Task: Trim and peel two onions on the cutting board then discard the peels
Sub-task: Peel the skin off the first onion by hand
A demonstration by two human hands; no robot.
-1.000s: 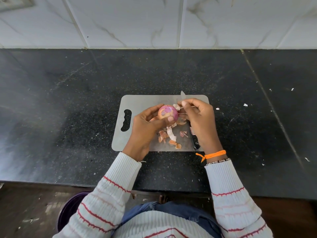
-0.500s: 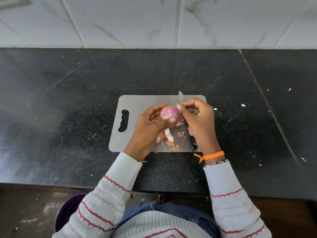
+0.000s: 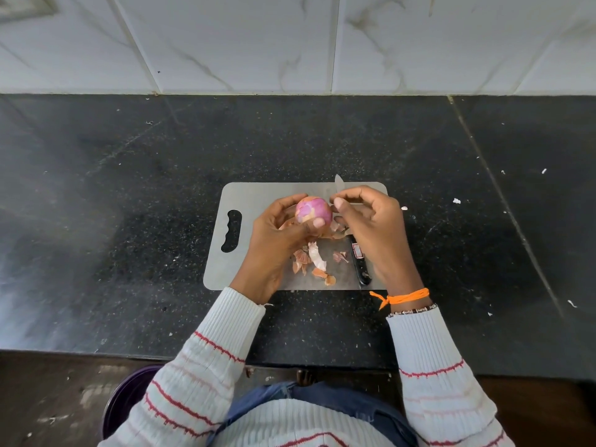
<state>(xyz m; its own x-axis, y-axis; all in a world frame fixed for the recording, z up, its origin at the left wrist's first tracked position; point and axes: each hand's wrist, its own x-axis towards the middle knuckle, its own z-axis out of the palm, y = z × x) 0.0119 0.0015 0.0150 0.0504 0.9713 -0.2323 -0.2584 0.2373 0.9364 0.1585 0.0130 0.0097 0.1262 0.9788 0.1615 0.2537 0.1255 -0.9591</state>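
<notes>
A partly peeled purple onion (image 3: 312,210) is held above the grey cutting board (image 3: 258,198), gripped in my left hand (image 3: 277,240) from below and the left. My right hand (image 3: 374,227) is beside it on the right, thumb and forefinger pinching the skin at the onion's right edge. A black-handled knife (image 3: 360,264) lies on the board under my right hand, its blade tip (image 3: 338,183) showing past the fingers. Loose peels (image 3: 314,261) lie on the board beneath the hands. I see only one onion.
The board sits on a black stone counter (image 3: 129,204) against a white tiled wall. Small white scraps (image 3: 456,201) dot the counter to the right. A purple bin (image 3: 129,401) stands on the floor below the counter's front edge, at my left.
My left hand turned the onion slightly. My right hand dropped the peel piece it held and brought its fingertips back to the onion's right edge.
</notes>
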